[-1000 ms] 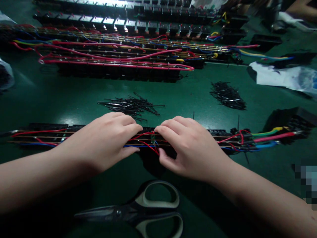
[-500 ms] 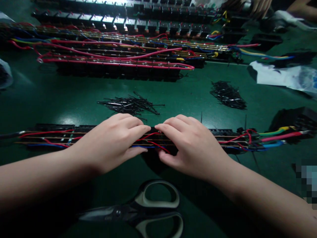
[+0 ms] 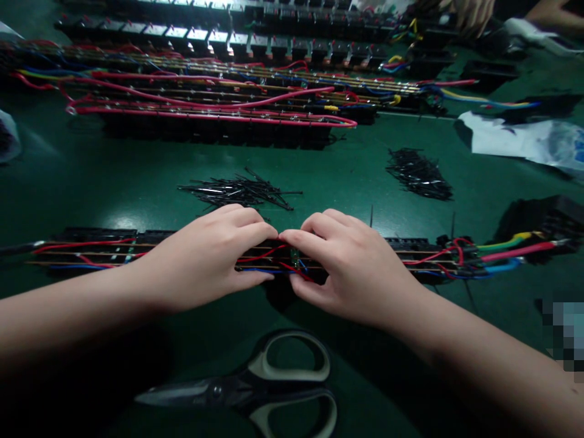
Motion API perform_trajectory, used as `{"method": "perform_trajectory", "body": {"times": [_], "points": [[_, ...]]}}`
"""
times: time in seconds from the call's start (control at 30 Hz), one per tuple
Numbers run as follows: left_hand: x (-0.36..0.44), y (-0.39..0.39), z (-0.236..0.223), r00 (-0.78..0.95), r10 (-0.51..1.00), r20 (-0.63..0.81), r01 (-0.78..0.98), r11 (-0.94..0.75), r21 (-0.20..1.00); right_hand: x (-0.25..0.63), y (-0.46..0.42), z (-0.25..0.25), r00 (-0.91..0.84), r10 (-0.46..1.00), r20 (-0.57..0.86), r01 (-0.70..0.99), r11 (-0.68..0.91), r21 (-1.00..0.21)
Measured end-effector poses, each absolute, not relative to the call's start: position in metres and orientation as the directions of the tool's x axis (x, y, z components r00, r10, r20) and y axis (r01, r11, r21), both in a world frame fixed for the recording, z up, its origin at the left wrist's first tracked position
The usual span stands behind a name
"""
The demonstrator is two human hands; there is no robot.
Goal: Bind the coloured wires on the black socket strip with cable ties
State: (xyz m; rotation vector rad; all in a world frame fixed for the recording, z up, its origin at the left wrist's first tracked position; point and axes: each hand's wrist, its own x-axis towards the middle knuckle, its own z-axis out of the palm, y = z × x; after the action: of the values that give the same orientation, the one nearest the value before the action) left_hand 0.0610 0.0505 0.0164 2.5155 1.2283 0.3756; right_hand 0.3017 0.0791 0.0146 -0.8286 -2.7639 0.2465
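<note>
A long black strip (image 3: 98, 250) with red, blue and copper wires along it lies across the green table (image 3: 91, 182) in front of me. My left hand (image 3: 207, 258) and my right hand (image 3: 351, 264) rest on its middle, fingers curled and fingertips nearly touching. Between them a red wire (image 3: 262, 254) and a small green part (image 3: 294, 257) show. Both hands pinch at the strip and its wires there. Thick red, green and blue leads (image 3: 506, 252) leave the strip's right end.
Scissors (image 3: 264, 389) with grey handles lie near the front edge. Two heaps of black cable ties (image 3: 239, 191) (image 3: 417, 173) lie behind the strip. Several wired strips (image 3: 205, 103) fill the back. A plastic bag (image 3: 524, 140) lies at right. Another person's hand (image 3: 469, 12) is at top right.
Both hands closed in toward each other over the middle of the strip until the fingertips nearly meet. The strip slid slightly to the right.
</note>
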Motion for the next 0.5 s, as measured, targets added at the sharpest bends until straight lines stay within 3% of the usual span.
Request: {"method": "perform_trajectory", "body": {"times": [0.23, 0.5], "points": [[0.0647, 0.0456, 0.0155, 0.608, 0.787, 0.104, 0.709, -0.597, 0.375, 0.3017, 0.0808, 0.0143, -0.83, 0.523, 0.19, 0.501, 0.851, -0.157], [0.0639, 0.0484, 0.0186, 0.59, 0.805, 0.062, 0.713, -0.556, 0.427, 0.3022, 0.0825, 0.0149, -0.831, 0.53, 0.168, 0.492, 0.842, -0.221]]}}
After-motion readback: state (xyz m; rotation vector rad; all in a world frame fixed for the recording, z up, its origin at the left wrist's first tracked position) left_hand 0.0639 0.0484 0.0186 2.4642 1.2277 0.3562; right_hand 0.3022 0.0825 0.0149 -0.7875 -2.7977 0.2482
